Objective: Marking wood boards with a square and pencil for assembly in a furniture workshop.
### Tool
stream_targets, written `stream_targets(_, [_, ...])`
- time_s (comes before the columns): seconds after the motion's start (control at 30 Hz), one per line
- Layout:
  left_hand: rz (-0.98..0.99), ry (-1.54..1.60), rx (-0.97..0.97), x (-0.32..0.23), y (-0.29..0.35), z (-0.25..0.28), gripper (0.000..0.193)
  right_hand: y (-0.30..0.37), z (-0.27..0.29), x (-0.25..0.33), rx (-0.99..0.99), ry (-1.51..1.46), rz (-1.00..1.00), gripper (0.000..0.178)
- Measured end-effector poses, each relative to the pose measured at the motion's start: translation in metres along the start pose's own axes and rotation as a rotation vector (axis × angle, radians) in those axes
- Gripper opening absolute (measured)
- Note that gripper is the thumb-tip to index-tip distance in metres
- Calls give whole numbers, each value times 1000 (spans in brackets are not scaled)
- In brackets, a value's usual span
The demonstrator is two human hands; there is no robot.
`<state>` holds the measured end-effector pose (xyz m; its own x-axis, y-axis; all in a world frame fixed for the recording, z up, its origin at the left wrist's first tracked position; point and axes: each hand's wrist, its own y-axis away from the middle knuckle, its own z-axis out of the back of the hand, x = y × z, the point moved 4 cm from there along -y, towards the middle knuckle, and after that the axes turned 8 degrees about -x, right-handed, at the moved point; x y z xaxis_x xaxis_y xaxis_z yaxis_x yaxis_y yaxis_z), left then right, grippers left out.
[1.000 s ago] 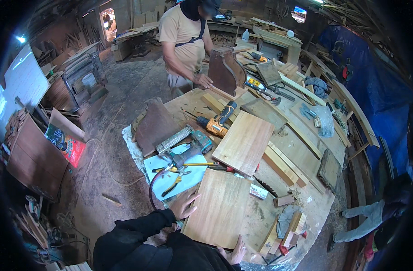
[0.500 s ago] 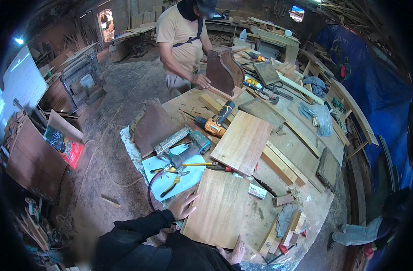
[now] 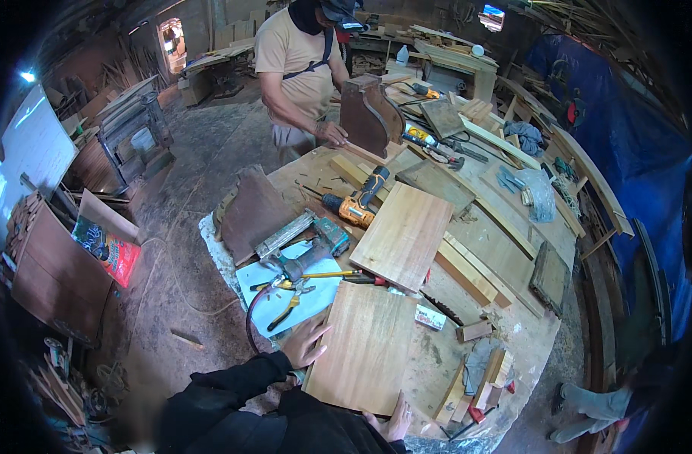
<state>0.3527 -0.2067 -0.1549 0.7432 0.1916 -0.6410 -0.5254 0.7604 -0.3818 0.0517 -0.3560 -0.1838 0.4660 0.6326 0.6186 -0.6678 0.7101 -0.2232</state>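
Observation:
A pale rectangular wooden board (image 3: 363, 344) lies flat on the worktable, right in front of me. Along its left edge rests my left hand (image 3: 304, 344), fingers stretched and spread, fingertips touching the wood. My right hand (image 3: 393, 422) grips the near right corner, with the thumb at the near edge and a finger up the right side. Just beyond lies a second pale board (image 3: 402, 236). Left of the near board, yellow-handled pliers (image 3: 289, 309) lie on a white sheet (image 3: 323, 291), beside a green and grey air tool (image 3: 304, 257) with a dark hose.
An orange cordless drill (image 3: 355, 204) and a dark shaped panel (image 3: 255, 212) lie farther up the table (image 3: 429, 378). Wood strips, a small box (image 3: 430, 318) and a red-ended clamp (image 3: 478, 415) are on the right. Across the table a co-worker (image 3: 297, 68) touches a strip beside an upright dark bracket (image 3: 363, 117).
My hands and the near board hold the same position. The view has shifted slightly. At the lower right, another person's legs have moved.

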Motion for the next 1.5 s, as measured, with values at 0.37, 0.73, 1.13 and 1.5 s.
stream_targets(0.37, [5,7,-9,-3,-1,2,59,-1,3,5,-28,-4,-6,113])
stream_targets(0.73, [10,19,-12,-1,-1,1,58,-1,2,3,-11,48,37,113])
stream_targets(1.13, [40,34,0,1,2,0,59,-1,3,6,41,56,-15,113])
stream_targets(1.5, [21,42,-18,-1,0,1,59,0,1,2,25,46,-8,113])
